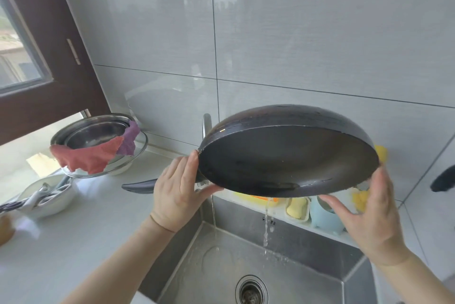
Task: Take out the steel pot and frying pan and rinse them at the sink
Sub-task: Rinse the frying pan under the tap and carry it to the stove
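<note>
Both hands — left hand [177,189], right hand [369,222] — clamp the tilted frying pan [283,156] over the sink [283,276], water dripping.

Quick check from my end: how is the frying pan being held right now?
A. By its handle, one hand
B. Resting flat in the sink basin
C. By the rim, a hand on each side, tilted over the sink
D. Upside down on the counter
C: the left hand and right hand hold opposite edges of the frying pan, tilted above the sink with water running off it.
</note>
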The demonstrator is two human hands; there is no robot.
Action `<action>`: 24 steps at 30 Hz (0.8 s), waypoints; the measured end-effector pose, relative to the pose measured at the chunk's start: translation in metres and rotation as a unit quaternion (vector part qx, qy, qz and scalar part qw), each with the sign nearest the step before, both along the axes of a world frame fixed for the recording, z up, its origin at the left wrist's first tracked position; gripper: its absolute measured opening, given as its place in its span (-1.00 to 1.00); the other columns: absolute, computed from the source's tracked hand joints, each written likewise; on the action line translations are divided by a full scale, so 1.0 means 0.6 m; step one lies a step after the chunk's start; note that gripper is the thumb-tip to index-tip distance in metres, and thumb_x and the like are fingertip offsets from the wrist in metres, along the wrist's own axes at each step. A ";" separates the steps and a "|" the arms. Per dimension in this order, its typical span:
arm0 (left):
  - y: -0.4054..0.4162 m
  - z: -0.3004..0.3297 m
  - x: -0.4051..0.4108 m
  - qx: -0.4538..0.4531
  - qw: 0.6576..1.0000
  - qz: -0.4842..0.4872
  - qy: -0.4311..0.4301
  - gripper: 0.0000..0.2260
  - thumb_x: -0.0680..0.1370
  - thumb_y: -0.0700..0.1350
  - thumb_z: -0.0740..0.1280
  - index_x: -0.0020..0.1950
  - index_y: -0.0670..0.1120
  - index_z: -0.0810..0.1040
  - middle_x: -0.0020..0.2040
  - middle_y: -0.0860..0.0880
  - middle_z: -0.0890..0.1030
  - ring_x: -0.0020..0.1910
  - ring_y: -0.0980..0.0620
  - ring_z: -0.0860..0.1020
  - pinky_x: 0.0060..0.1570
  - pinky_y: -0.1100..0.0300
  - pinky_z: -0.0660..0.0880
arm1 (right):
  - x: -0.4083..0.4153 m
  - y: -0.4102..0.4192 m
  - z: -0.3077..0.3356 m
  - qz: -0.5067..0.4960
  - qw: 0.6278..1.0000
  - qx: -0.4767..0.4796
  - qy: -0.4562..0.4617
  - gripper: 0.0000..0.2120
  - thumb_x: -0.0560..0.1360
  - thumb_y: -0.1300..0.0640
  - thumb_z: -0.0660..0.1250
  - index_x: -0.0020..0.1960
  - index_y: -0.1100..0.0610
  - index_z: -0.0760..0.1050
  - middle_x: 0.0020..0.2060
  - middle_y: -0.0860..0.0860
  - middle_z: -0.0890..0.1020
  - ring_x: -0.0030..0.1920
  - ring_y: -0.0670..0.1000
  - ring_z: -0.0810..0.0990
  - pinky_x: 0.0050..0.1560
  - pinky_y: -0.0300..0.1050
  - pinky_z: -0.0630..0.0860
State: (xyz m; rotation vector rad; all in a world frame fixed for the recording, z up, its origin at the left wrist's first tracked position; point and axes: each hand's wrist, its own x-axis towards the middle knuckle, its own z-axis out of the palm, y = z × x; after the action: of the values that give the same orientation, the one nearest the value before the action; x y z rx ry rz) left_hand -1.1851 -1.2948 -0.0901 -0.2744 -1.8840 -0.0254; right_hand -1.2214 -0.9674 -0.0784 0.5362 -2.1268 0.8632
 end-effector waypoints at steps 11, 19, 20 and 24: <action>0.016 -0.069 0.022 0.059 0.978 -0.005 -0.198 -0.11 0.40 0.36 0.31 0.52 -0.16 0.15 -0.06 -0.09 0.61 -0.14 -0.01 0.51 -0.23 0.15 0.51 | -0.007 -0.001 -0.076 0.029 0.989 0.050 -0.135 0.19 0.17 0.21 0.66 0.52 0.00 -0.08 0.43 0.14 0.29 0.38 0.05 0.25 0.30 -0.27 0.20; -0.004 -0.206 0.055 0.200 0.774 -0.023 -0.600 0.10 0.29 0.43 0.40 0.42 0.40 -0.45 0.06 0.10 0.57 0.07 0.04 0.54 0.01 0.09 0.49 | -0.009 0.016 -0.209 0.153 0.891 0.141 -0.403 0.30 0.20 -0.01 0.63 0.47 -0.25 -0.37 0.47 -0.37 -0.22 0.40 -0.49 -0.14 0.30 -0.53 0.02; -0.016 -0.206 0.053 0.210 0.738 -0.024 -0.641 0.12 0.28 0.37 0.46 0.37 0.46 -0.46 0.06 0.11 0.57 0.07 0.05 0.54 0.04 0.13 0.48 | -0.011 0.009 -0.217 0.171 0.878 0.138 -0.425 0.32 0.17 -0.03 0.62 0.48 -0.25 -0.37 0.48 -0.35 -0.22 0.40 -0.50 -0.17 0.33 -0.50 0.01; -0.078 -0.196 0.041 0.266 0.628 -0.074 -0.728 0.14 0.25 0.14 0.58 0.46 0.46 -0.26 0.20 0.25 0.57 0.20 0.15 0.53 0.24 0.20 0.42 | -0.019 -0.039 -0.239 0.231 0.834 0.091 -0.493 0.36 0.05 -0.04 0.66 0.54 -0.23 -0.21 0.49 -0.38 -0.06 0.43 -0.44 0.01 0.32 -0.53 0.14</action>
State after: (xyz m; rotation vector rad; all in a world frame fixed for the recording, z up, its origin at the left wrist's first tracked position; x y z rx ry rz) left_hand -1.1606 -1.3414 -0.2080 0.1046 -3.2942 -1.2575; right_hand -1.2330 -0.9909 -0.2219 0.8478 -3.1063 1.4295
